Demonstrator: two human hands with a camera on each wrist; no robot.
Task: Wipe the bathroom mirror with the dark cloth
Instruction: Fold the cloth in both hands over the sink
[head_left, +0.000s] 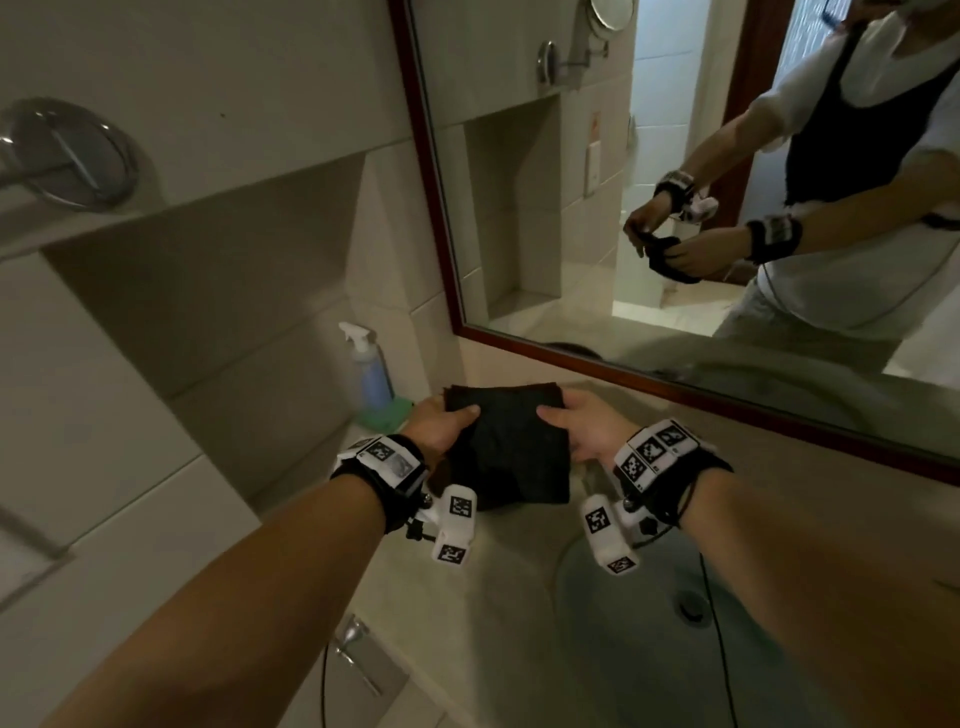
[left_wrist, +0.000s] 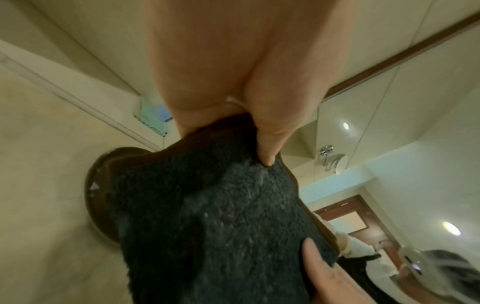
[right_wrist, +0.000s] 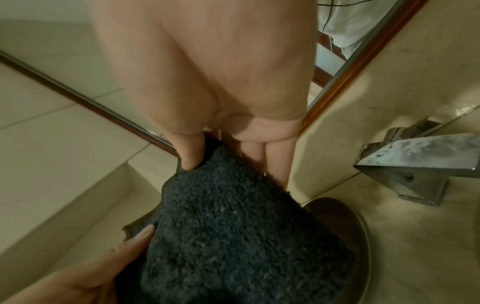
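The dark cloth (head_left: 506, 447) is folded and held flat between both hands above the counter. My left hand (head_left: 441, 423) pinches its left edge with the thumb on top. Its right edge is pinched by my right hand (head_left: 576, 426) the same way. Up close, the fuzzy dark cloth (left_wrist: 207, 226) sits under my left thumb, and the cloth (right_wrist: 233, 236) is pinched by my right thumb and fingers. The wood-framed bathroom mirror (head_left: 649, 182) hangs on the wall just beyond the cloth and reflects both hands holding it.
A spray bottle (head_left: 369, 374) stands on a green pad at the back left of the counter. The sink basin (head_left: 691, 608) lies below my right wrist. A metal faucet (right_wrist: 420, 162) is to the right. A dark round dish (left_wrist: 101, 189) sits under the cloth.
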